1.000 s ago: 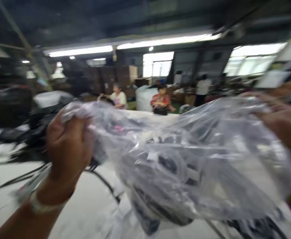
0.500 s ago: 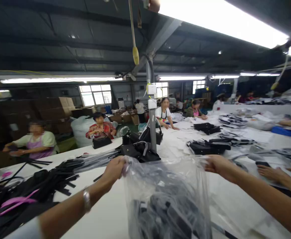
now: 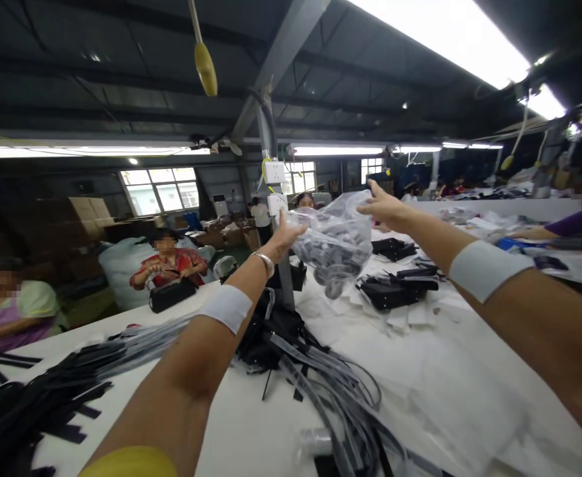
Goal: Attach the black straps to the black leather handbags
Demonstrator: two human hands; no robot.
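A clear plastic bag (image 3: 335, 242) hangs in the air before me, crumpled and tilted, with grey and dark shapes blurred inside it. My left hand (image 3: 290, 237) grips its upper left edge, thumb pointing up. At the opposite upper corner my right hand (image 3: 383, 202) pinches the plastic, one finger sticking out. Both arms are stretched far forward over the table. Below the bag lies a tangle of black and grey straps (image 3: 338, 384), some with a plastic sheen. Black bags (image 3: 278, 324) sit beside those straps at the foot of the metal post.
On the white table (image 3: 241, 424), black strips (image 3: 42, 397) lie heaped at left and black pieces (image 3: 395, 288) at right. The metal post (image 3: 285, 278) rises close to my left hand. A co-worker in red (image 3: 169, 265) handles a black bag (image 3: 172, 293). Yellow pull switch (image 3: 205, 68) hangs overhead.
Both hands have gone up and away from me, carrying the plastic bag from the near table edge to above the far part. The straps on the table now show where the bag blocked my view.
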